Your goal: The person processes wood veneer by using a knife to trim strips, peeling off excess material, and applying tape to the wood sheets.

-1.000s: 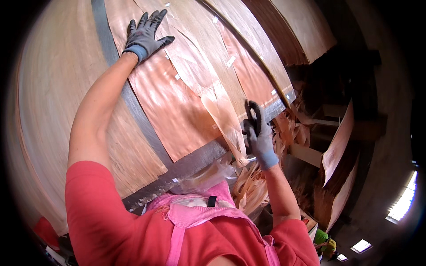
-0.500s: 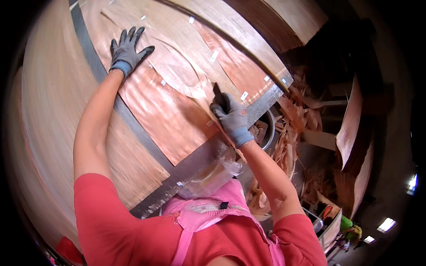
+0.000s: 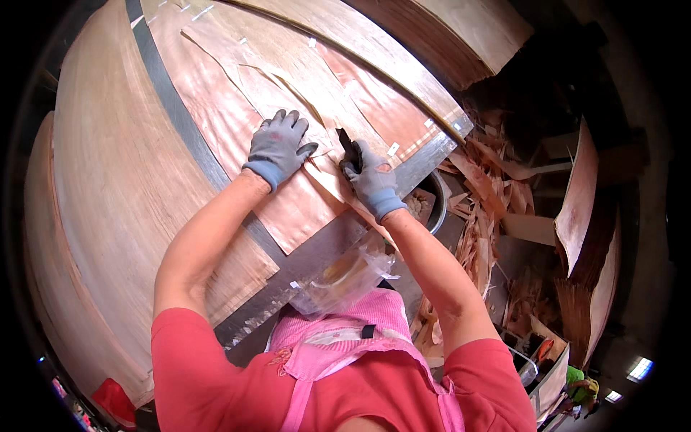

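On the workbench, I trim a reddish veneer sheet (image 3: 288, 209) with both gloved hands.

My left hand (image 3: 279, 146) lies flat and spread wide on the veneer, pinning it down just beside the torn, curling edge. My right hand (image 3: 371, 180) is closed around a small dark knife (image 3: 350, 147), blade end pointing away from me and touching the veneer close to my left thumb. The sheet lies across a grey metal strip (image 3: 317, 248) that runs along the bench edge, with paler veneer stacks (image 3: 108, 180) to my left and a heap of veneer scraps (image 3: 489, 216) on the floor to my right. I judge the cut is under way; the next move calls for steady pressure from the flat hand while the blade follows the ragged edge.
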Demonstrator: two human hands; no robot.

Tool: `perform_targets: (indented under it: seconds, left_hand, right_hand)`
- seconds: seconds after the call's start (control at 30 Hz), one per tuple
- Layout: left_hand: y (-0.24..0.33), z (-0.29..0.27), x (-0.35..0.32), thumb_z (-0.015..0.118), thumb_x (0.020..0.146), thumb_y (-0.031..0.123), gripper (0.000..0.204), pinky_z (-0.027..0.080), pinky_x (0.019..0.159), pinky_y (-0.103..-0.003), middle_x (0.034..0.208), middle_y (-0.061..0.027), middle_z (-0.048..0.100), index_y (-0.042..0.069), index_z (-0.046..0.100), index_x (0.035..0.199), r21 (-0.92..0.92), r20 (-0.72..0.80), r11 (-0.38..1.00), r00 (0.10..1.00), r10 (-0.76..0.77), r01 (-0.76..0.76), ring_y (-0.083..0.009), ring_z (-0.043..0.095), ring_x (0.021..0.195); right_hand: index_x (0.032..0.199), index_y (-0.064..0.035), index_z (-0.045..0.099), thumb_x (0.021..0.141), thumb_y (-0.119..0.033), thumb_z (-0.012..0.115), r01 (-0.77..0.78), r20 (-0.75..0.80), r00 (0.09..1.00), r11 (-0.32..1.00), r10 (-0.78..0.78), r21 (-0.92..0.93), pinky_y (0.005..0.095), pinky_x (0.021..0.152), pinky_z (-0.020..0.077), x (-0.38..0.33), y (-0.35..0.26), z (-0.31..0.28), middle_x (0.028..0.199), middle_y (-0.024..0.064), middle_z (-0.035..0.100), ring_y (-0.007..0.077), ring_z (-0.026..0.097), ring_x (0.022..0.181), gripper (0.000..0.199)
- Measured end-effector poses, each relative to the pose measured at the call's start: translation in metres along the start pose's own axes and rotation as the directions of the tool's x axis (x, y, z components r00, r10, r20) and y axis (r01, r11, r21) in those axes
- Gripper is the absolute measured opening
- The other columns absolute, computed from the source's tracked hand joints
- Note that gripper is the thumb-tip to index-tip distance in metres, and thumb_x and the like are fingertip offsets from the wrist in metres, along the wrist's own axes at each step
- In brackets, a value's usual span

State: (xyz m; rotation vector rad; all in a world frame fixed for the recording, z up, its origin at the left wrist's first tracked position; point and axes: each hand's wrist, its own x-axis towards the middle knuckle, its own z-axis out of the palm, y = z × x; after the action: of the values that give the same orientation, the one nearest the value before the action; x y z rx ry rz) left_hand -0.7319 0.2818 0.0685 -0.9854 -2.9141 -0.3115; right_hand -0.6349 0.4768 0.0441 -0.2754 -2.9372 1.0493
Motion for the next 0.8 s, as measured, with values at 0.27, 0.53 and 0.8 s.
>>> perform_targets:
  seconds: [0.27,0.53,0.8]
  left_hand:
    - [-0.011,0.008,-0.006,0.059,0.091,0.029,0.032,0.043,0.102,-0.04,0.126,-0.0129,0.062,0.01,0.063,0.117,-0.083,-0.077,0.996,0.997,0.006,-0.012,-0.0337,0.055,0.122]
    - [-0.014,0.016,-0.006,0.057,0.091,0.03,0.026,0.046,0.096,-0.041,0.125,-0.01,0.063,0.012,0.064,0.108,-0.084,-0.182,0.996,0.983,0.023,-0.039,-0.0303,0.057,0.118]
    - [-0.011,0.011,-0.008,0.058,0.093,0.028,0.026,0.046,0.099,-0.039,0.125,-0.0116,0.063,0.012,0.065,0.112,-0.104,-0.106,0.995,0.994,-0.012,0.001,-0.0328,0.057,0.12]
  right_hand:
    - [0.115,-0.003,0.047,0.094,-0.017,0.053,-0.01,0.08,0.997,1.0,0.01,0.002,0.0503,0.068,0.0472,-0.044,-0.031,-0.023,0.083,0.0255,0.063,0.0448,0.062,0.08,0.026]
    - [0.138,-0.009,0.042,0.091,-0.019,0.055,0.072,0.086,0.995,0.974,-0.055,-0.216,0.0504,0.068,0.0497,-0.044,-0.032,-0.006,0.087,0.0254,0.065,0.0427,0.064,0.077,0.05]
    - [0.145,-0.0133,0.038,0.092,-0.02,0.053,0.168,0.117,0.984,0.923,-0.135,-0.346,0.0483,0.067,0.051,-0.04,-0.028,0.001,0.082,0.0236,0.066,0.0402,0.065,0.074,0.055]
